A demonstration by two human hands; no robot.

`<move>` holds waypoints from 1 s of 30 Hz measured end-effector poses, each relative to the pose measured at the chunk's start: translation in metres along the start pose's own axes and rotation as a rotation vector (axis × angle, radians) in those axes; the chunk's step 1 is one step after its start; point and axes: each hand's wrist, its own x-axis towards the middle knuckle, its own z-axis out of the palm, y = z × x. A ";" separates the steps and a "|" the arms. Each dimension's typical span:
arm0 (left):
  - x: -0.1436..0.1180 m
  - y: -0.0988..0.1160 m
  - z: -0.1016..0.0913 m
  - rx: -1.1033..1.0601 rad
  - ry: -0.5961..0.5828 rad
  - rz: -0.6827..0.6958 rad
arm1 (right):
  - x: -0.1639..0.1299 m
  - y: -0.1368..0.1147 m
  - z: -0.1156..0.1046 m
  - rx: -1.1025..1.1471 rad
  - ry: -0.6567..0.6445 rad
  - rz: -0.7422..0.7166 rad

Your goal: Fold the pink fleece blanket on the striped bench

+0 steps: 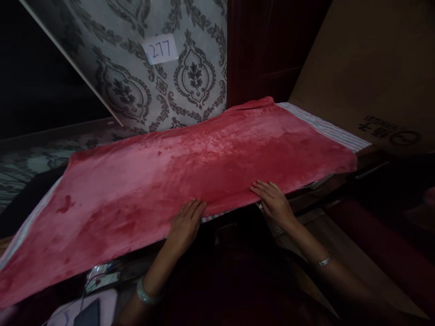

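A long table [370, 156] runs slantwise from lower left to upper right — only its dark wooden edge shows at the right end and along the near side. A striped cloth [328, 127] lies directly on it, its pale bands showing along the far right edge, and a red plush blanket [190, 176] spreads flat over that — covering nearly the whole top.

Blanket [190, 176]: red-pink, plush, with slight sheen, lay spread flat and long across surface, running from low left to upper right. Striped white-blue edge showed along far right end and at left side. Near edge was under both hands, palms down, touching it. Few darker red patches on left part.
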 end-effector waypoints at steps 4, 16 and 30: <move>-0.009 -0.005 -0.002 0.002 -0.006 0.033 | -0.004 0.004 -0.002 0.038 0.092 -0.055; -0.053 -0.031 -0.020 0.135 0.082 0.016 | -0.012 0.016 0.000 0.042 0.183 -0.103; -0.150 -0.122 -0.066 0.265 0.101 -0.368 | -0.026 0.099 -0.023 -0.249 0.317 0.053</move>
